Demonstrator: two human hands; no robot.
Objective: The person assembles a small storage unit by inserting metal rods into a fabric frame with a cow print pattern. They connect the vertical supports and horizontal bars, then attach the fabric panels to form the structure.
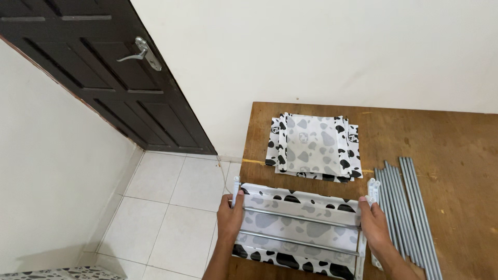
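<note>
Head cam, looking down: the left hand (230, 215) is wrapped around the left end of a cow-print fabric shelf panel (298, 228), and the right hand (374, 222) is clamped on its right end by the white plastic connector (372, 190). The panel lies at the near edge of the wooden surface (456, 135), long axis running left to right between both grips. Folded cow-print panels (313, 147) sit farther back, and grey metal tubes (407, 207) lie right, pointing near-to-far.
</note>
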